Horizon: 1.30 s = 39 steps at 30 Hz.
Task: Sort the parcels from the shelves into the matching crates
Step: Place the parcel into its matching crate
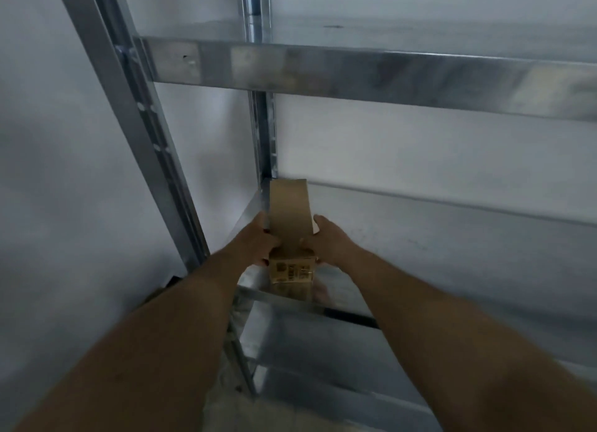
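A long, narrow brown cardboard parcel (288,218) lies on the middle metal shelf (436,237), at its left end beside the rear post. A printed label shows on the parcel's near end. My left hand (256,242) grips its left side and my right hand (324,242) grips its right side. Both thumbs rest on the top face. The near end of the parcel sits at the shelf's front edge.
The galvanised shelving unit has an upper shelf (355,69) and a lower shelf (323,351), both bare where visible. A slanted front post (135,134) stands to the left. A white wall lies behind and to the left. No crates are in view.
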Available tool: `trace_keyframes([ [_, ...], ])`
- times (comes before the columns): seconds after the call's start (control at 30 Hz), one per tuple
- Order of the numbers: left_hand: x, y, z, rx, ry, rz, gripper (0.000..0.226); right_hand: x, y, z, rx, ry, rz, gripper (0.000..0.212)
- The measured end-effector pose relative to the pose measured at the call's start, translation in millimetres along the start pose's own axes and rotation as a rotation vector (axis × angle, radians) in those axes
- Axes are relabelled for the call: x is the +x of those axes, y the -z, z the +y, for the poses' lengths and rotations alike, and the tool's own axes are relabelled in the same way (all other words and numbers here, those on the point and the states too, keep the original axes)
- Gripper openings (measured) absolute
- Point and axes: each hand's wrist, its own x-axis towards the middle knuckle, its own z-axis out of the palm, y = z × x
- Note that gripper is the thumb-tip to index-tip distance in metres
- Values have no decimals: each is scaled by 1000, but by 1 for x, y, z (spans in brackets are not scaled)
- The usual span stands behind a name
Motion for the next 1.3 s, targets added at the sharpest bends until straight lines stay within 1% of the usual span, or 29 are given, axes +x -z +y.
trace_keyframes([
  [0.07, 1, -3, 4, 10, -58, -50, 81, -5, 5, 7, 57, -53, 43, 75],
  [0.13, 1, -12, 11, 80, -152, -81, 81, -12, 13, 14, 91, -79, 80, 96],
  [0.17, -1, -18, 15, 107, -201, -96, 81, -17, 18, 18, 99, -78, 108, 102],
  [0.2, -3, -26, 19, 116, -240, -110, 83, -23, 25, 22, 97, -72, 143, 103],
  [0.27, -6, -44, 26, 97, -280, -130, 85, -39, 37, 32, 105, -67, 209, 96],
  [0.3, -9, -54, 30, 63, -285, -145, 82, -47, 44, 38, 144, -77, 238, 90],
  [0.33, -11, -63, 33, 16, -278, -167, 75, -56, 50, 45, 212, -97, 268, 82],
  [0.43, -17, -91, 45, -52, -274, -211, 37, -84, 69, 61, 439, -163, 369, 53],
  [0.47, -19, -101, 49, -59, -279, -215, 31, -92, 76, 66, 479, -177, 412, 46],
  [0.5, -23, -111, 55, -67, -285, -226, 34, -101, 83, 71, 498, -190, 458, 44],
  [0.63, -47, -157, 81, -66, -329, -304, 59, -139, 113, 90, 513, -194, 631, 54],
  [0.7, -61, -183, 93, -50, -353, -376, 62, -158, 129, 103, 510, -199, 684, 65],
  [0.83, -82, -247, 117, -42, -351, -454, 63, -199, 166, 141, 513, -286, 763, 93],
  [0.87, -88, -265, 123, -39, -346, -478, 58, -211, 176, 153, 520, -305, 774, 92],
  [0.9, -95, -285, 129, -33, -342, -500, 52, -224, 187, 166, 540, -313, 790, 83],
  [0.97, -109, -327, 141, -7, -362, -532, 36, -254, 210, 195, 583, -329, 832, 54],
  [1.0, -117, -350, 146, 12, -392, -542, 27, -270, 223, 211, 592, -337, 855, 43],
  [1.03, -126, -375, 152, 38, -425, -547, 20, -285, 236, 230, 592, -340, 881, 39],
  [1.07, -133, -399, 157, 65, -458, -555, 19, -302, 247, 246, 583, -348, 899, 45],
  [1.1, -143, -423, 162, 83, -486, -571, 23, -318, 258, 262, 569, -347, 920, 62],
  [1.13, -153, -446, 167, 91, -513, -599, 33, -336, 268, 277, 545, -337, 943, 82],
  [1.17, -163, -468, 170, 109, -540, -637, 47, -352, 276, 293, 508, -314, 956, 93],
  [1.2, -173, -489, 173, 143, -568, -686, 66, -369, 283, 306, 456, -301, 959, 97],
  [1.23, -184, -508, 175, 189, -588, -745, 83, -384, 291, 322, 400, -298, 951, 96],
  [1.27, -193, -526, 177, 220, -598, -808, 95, -399, 298, 336, 341, -308, 943, 93],
  [1.3, -203, -543, 178, 236, -599, -867, 101, -413, 306, 350, 289, -313, 942, 89],
])
